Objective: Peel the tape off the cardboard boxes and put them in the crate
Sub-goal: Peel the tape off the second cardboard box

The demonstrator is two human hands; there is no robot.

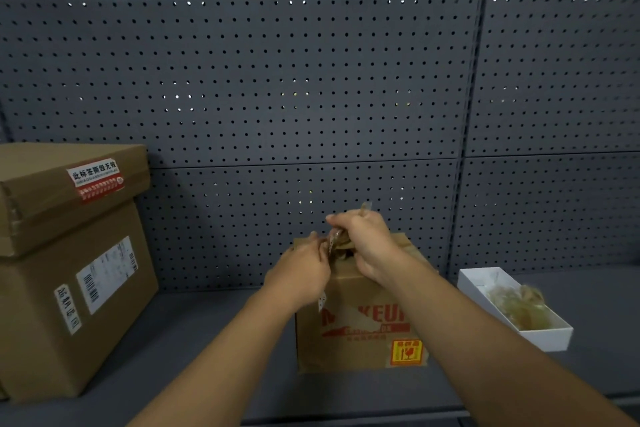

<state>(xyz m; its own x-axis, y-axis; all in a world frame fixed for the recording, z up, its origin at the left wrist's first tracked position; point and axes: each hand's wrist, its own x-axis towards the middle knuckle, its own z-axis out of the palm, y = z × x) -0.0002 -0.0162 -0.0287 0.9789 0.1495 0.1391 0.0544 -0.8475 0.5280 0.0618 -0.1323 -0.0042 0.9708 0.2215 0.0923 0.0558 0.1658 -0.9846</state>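
Head view: our left hand (304, 263) and right hand (367, 246) both pinch crumpled tape (341, 243) above the small cardboard box (360, 333), upright on the grey shelf (194, 340). Right of it sits a white tray (550, 336) holding tape scraps; two stacked boxes (62, 270) stand left.

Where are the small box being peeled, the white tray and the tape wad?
small box (360, 340): head view, printed front face.
white tray (545, 336): head view, near outer wall.
tape wad (343, 243): head view, crumpled bit between both hands.
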